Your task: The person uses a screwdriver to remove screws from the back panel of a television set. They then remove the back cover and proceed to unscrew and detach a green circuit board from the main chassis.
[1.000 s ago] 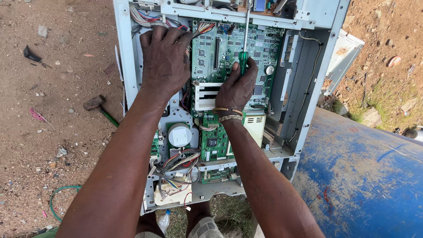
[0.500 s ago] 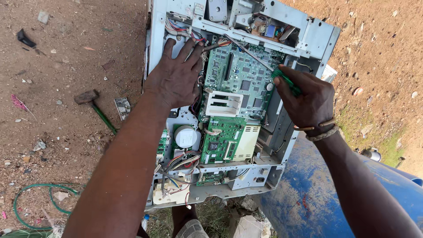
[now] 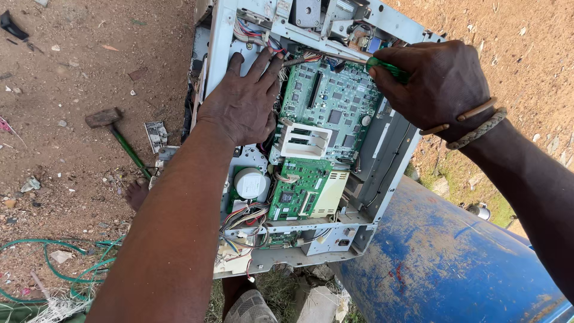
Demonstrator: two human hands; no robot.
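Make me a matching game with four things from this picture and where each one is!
Things:
1. hammer
2. screwdriver
3. blue barrel
4. green hose

Places:
A. in the right hand
B. bottom left corner, on the dirt
C. lower right, beside the open machine
D. on the dirt, left of the left hand

Pairs: 1-D, 2-A, 3-C, 4-B

The left hand [image 3: 242,104] lies flat, palm down, fingers spread and pointing up, forearm reaching in from below. The right hand [image 3: 439,84] is curled in a fist, wrist banded, arm entering from the right.
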